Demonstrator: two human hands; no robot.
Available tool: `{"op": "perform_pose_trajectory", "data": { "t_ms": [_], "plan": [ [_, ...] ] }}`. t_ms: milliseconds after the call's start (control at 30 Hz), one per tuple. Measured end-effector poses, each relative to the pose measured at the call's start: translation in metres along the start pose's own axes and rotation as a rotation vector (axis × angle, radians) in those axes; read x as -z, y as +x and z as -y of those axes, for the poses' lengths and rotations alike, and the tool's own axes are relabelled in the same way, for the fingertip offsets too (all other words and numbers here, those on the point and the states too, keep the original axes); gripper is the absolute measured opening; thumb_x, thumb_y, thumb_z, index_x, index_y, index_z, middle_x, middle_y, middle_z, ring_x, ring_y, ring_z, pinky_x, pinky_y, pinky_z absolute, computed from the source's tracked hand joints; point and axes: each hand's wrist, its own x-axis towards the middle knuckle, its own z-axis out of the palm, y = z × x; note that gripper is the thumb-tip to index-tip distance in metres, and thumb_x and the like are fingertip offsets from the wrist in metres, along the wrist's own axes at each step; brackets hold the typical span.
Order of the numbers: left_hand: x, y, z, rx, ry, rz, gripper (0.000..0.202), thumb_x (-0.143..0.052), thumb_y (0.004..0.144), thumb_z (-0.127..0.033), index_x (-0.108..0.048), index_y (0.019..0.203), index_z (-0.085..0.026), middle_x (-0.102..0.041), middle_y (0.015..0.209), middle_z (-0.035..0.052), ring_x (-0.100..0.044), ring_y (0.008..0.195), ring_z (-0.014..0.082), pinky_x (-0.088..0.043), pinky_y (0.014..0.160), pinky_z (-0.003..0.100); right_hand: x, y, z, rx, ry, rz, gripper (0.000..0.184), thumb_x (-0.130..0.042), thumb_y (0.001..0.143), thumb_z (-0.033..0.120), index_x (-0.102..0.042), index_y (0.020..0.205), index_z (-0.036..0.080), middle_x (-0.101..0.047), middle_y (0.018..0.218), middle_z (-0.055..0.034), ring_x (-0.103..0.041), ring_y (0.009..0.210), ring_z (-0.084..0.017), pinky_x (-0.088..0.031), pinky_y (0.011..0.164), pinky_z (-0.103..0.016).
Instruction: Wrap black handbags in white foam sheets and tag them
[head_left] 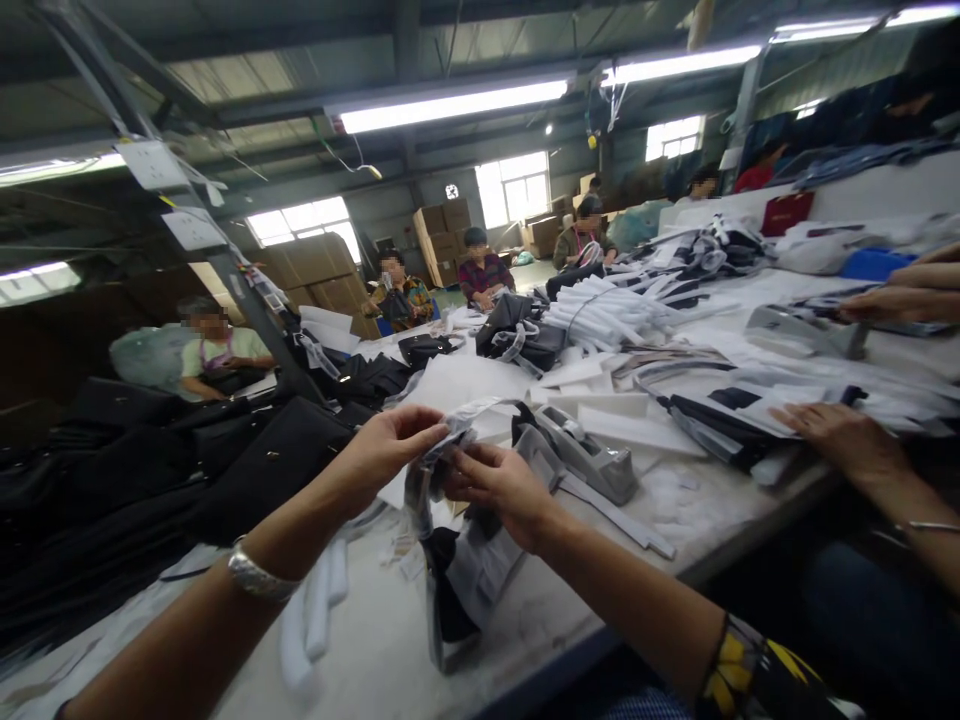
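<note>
My left hand (390, 445) and my right hand (499, 485) both pinch a clear plastic wrapper (450, 440) held above the white table (390, 640). Below the hands hangs a black and white bag piece (461, 580) partly wrapped in the same plastic, its lower end resting on the table. A silver bangle (259, 578) is on my left wrist. A grey tape dispenser (592, 455) stands just right of my right hand.
A co-worker's hand (840, 435) rests on black parts at the right; another hand (907, 290) is further back. Black bags (187, 470) pile up on the left. White foam strips (607, 315) and bags cover the far table. Several people sit beyond, near cardboard boxes (442, 240).
</note>
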Motion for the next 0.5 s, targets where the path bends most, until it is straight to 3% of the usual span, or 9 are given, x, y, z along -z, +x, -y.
{"op": "perform_pose_trajectory", "data": {
  "t_ms": [200, 333, 400, 500],
  "plan": [
    [-0.003, -0.001, -0.002, -0.045, 0.113, -0.085, 0.048, -0.08, 0.069, -0.055, -0.071, 0.096, -0.016, -0.071, 0.088, 0.0037, -0.062, 0.08, 0.0179, -0.046, 0.071, 0.025, -0.008, -0.008, 0.006, 0.046, 0.115, -0.04, 0.045, -0.085, 0.07, 0.046, -0.074, 0.093, 0.009, -0.072, 0.09, -0.0089, -0.067, 0.078, -0.013, -0.054, 0.08, -0.027],
    [-0.004, -0.003, 0.003, 0.099, 0.135, -0.004, 0.059, -0.073, 0.072, -0.067, -0.074, 0.099, -0.014, -0.074, 0.087, 0.0071, -0.065, 0.077, 0.0214, -0.048, 0.066, 0.026, -0.007, -0.008, 0.006, 0.102, 0.063, -0.019, 0.048, -0.082, 0.071, 0.05, -0.072, 0.098, 0.011, -0.072, 0.089, -0.0065, -0.066, 0.073, -0.013, -0.054, 0.077, -0.027],
    [-0.004, -0.003, 0.01, 0.16, 0.072, 0.009, 0.06, -0.073, 0.071, -0.068, -0.075, 0.098, -0.014, -0.075, 0.084, 0.0071, -0.067, 0.075, 0.0225, -0.051, 0.067, 0.027, -0.005, -0.006, 0.007, 0.168, -0.12, -0.034, 0.043, -0.078, 0.076, 0.05, -0.073, 0.097, 0.013, -0.071, 0.086, -0.0042, -0.064, 0.07, -0.013, -0.053, 0.072, -0.026],
    [-0.009, -0.007, 0.02, 0.231, -0.089, -0.036, 0.057, -0.077, 0.071, -0.062, -0.074, 0.102, -0.014, -0.076, 0.084, 0.0057, -0.069, 0.074, 0.021, -0.054, 0.071, 0.026, 0.003, -0.009, 0.012, 0.353, -0.598, -0.116, 0.027, -0.073, 0.084, 0.043, -0.074, 0.089, 0.016, -0.07, 0.077, -0.0006, -0.062, 0.067, -0.012, -0.047, 0.065, -0.023]
  ]
}}
